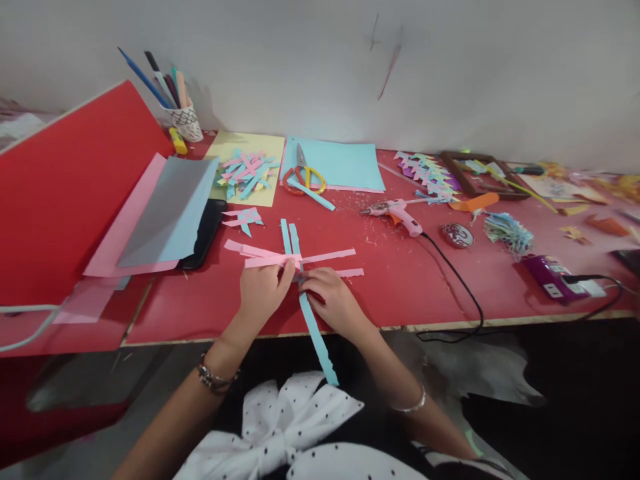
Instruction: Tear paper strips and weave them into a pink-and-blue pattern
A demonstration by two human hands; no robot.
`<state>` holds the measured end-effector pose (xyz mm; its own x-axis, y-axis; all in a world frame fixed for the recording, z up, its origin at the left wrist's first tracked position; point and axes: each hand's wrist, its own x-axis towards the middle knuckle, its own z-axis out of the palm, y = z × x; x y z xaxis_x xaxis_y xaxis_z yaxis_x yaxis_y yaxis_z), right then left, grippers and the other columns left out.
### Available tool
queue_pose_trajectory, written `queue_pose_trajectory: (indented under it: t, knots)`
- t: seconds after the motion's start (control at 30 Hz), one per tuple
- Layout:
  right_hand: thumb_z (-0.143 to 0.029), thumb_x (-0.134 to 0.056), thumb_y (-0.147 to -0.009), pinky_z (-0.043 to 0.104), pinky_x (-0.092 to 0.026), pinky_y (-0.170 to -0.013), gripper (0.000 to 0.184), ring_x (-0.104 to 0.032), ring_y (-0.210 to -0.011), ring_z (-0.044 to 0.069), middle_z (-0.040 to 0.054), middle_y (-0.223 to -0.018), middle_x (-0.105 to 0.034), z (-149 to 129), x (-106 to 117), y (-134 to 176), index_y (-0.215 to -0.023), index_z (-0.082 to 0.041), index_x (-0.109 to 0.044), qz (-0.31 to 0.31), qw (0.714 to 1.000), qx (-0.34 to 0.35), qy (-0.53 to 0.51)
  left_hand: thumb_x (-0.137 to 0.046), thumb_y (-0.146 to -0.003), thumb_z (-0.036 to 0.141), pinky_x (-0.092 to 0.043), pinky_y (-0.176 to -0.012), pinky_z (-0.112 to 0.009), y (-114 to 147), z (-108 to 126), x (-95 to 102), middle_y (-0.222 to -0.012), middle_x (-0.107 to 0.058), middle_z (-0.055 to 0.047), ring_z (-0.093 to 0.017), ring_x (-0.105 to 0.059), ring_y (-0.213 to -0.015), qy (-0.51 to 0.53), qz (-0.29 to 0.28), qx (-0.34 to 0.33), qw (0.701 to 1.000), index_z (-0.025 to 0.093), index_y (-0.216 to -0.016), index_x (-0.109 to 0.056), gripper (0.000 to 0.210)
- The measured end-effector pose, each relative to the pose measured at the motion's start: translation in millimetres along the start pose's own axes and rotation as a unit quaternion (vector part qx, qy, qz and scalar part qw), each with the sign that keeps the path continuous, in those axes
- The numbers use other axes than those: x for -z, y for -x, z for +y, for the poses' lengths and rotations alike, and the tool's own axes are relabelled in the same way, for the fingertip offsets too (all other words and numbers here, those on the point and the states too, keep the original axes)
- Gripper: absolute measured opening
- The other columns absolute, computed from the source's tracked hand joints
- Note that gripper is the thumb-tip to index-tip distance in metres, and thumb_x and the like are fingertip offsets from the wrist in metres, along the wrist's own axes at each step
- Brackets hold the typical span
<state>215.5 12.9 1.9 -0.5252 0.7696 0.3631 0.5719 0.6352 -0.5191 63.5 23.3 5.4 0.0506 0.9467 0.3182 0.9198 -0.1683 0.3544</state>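
Pink paper strips [327,255] and light blue paper strips [316,333] cross each other between my two hands, just above the red table's front part. My left hand [265,287] pinches the crossing from the left, thumb on top of the pink strips. From the right, the fingers of my right hand [330,293] close on a blue strip close to the crossing. One blue strip hangs down past the table edge toward my lap. How the strips interlace is partly hidden by my fingers. A small woven pink-and-blue piece [245,217] lies beyond my left hand.
Scissors [305,175] lie on blue sheets [340,163], beside a pile of woven strip pieces [247,170]. A pink glue gun [397,212] trails its black cord to a purple power socket [553,279]. At left stand a red board [75,200] and a pen cup [185,122].
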Motion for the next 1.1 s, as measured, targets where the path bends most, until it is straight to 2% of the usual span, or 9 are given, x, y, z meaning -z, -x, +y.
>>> queue_pose_trajectory:
  t: [0.17,0.3,0.43,0.57,0.77,0.97,1.1]
  knots:
    - [-0.009,-0.049,-0.077,0.035,-0.044,-0.083,0.015,-0.054,-0.092,0.020,0.0099,-0.098,-0.064,-3,4,3,-0.082,-0.015,-0.062,-0.037,0.999,-0.002,0.036,-0.024,-0.086,0.034,-0.030,-0.048,-0.028,0,-1,2.4,-0.047,-0.060,-0.008,-0.017,-0.054,-0.046,0.000,0.018,-0.038,0.999,0.015,-0.056,-0.063,0.053]
    - [-0.008,-0.050,-0.075,0.035,-0.044,-0.085,0.018,-0.054,-0.096,0.021,0.0106,-0.100,-0.063,-3,3,3,-0.086,-0.013,-0.063,-0.039,0.998,-0.002,0.047,-0.028,-0.082,0.029,-0.036,-0.055,-0.029,0,0,6.9,-0.048,-0.061,-0.006,-0.017,-0.056,-0.049,0.007,-0.003,-0.064,0.998,0.016,-0.058,-0.064,0.045]
    - [-0.006,-0.048,-0.075,0.035,-0.045,-0.084,0.019,-0.055,-0.094,0.021,0.0106,-0.100,-0.063,-4,2,4,-0.085,-0.014,-0.063,-0.043,0.997,-0.012,0.066,-0.036,-0.074,0.023,-0.041,-0.074,-0.037,1,1,6.3,-0.064,-0.069,-0.006,-0.021,-0.062,-0.063,0.009,-0.019,-0.092,0.996,0.018,-0.066,-0.066,0.032]
    - [-0.008,-0.048,-0.076,0.033,-0.045,-0.081,0.018,-0.055,-0.093,0.020,0.0096,-0.098,-0.063,-5,2,5,-0.084,-0.015,-0.063,-0.038,0.997,-0.006,0.065,-0.041,-0.072,0.018,-0.035,-0.091,-0.040,3,0,3.9,-0.075,-0.071,-0.004,-0.019,-0.064,-0.071,0.008,-0.003,-0.104,0.995,0.019,-0.074,-0.067,0.026]
    - [-0.009,-0.048,-0.077,0.032,-0.044,-0.082,0.018,-0.054,-0.094,0.020,0.0093,-0.099,-0.062,-4,2,5,-0.086,-0.015,-0.063,-0.041,0.997,-0.003,0.064,-0.045,-0.078,0.016,-0.034,-0.093,-0.040,2,-4,3.1,-0.084,-0.071,-0.002,-0.018,-0.064,-0.076,0.005,-0.022,-0.120,0.993,0.022,-0.084,-0.066,0.023]
    - [-0.011,-0.047,-0.079,0.030,-0.045,-0.069,0.021,-0.052,-0.079,0.020,0.0098,-0.087,-0.058,-10,1,8,-0.090,-0.015,-0.064,-0.055,0.987,-0.063,0.135,-0.049,-0.082,0.024,-0.032,-0.093,-0.041,4,-3,2.5,-0.082,-0.070,0.000,-0.017,-0.064,-0.074,0.001,-0.023,-0.125,0.992,0.024,-0.082,-0.064,0.015]
    - [-0.012,-0.042,-0.082,0.031,-0.044,-0.068,0.024,-0.051,-0.075,0.019,0.0084,-0.080,-0.057,-14,-3,12,-0.097,-0.015,-0.061,-0.061,0.985,-0.070,0.147,-0.050,-0.083,0.026,-0.032,-0.093,-0.042,3,-3,3.1,-0.084,-0.070,-0.001,-0.018,-0.064,-0.076,-0.017,-0.030,-0.136,0.990,0.023,-0.085,-0.063,0.014]
